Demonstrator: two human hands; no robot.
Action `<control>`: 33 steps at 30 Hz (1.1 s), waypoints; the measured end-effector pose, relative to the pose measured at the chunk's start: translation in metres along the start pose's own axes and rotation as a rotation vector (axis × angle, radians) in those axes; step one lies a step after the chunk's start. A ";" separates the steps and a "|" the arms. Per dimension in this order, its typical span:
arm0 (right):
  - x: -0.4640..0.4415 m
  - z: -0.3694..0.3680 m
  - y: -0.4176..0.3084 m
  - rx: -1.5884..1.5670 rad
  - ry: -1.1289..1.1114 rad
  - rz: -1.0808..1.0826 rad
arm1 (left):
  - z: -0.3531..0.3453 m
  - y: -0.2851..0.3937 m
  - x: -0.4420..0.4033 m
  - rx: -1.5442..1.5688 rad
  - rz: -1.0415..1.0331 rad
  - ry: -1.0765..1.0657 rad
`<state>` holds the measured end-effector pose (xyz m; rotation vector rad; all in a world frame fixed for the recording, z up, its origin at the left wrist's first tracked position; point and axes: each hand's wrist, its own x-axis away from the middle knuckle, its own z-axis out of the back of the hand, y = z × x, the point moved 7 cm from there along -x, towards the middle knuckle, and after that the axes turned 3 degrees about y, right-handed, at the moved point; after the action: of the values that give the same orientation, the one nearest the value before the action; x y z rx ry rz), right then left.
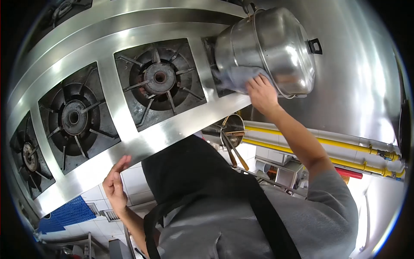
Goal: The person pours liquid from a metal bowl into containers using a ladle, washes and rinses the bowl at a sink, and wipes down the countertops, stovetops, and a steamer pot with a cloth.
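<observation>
My right hand (262, 93) presses a grey-blue cloth (237, 77) against the stove's steel top beside a large metal pot (282, 47). The cloth is slightly blurred and partly covered by the fingers. The lidded pot stands over the rightmost burner and has a black handle on its lid. My left hand (116, 183) is raised near the front edge of the stove (151, 138), its fingers stretched out and holding nothing.
Several burners with iron grates (159, 77) line the stove. Yellow gas pipes (319, 142) run at the right. Below the stove edge is a pan with utensils (233, 129). A blue mat (71, 213) lies on the floor at lower left.
</observation>
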<state>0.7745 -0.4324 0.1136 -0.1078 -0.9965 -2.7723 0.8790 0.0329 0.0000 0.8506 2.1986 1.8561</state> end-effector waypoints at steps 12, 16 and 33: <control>-0.020 -0.003 0.003 0.021 -0.034 -0.076 | -0.004 0.010 -0.007 -0.083 -0.006 -0.049; 0.039 -0.018 -0.003 -0.047 -0.258 -0.156 | -0.005 0.000 -0.006 -0.065 -0.023 -0.019; -0.102 -0.015 0.029 0.077 -0.097 -0.480 | -0.236 0.043 -0.106 -0.054 -0.266 -0.424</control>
<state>0.8804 -0.4479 0.1063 0.0119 -1.2995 -3.1734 0.8746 -0.2203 0.0683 0.8060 1.8851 1.4488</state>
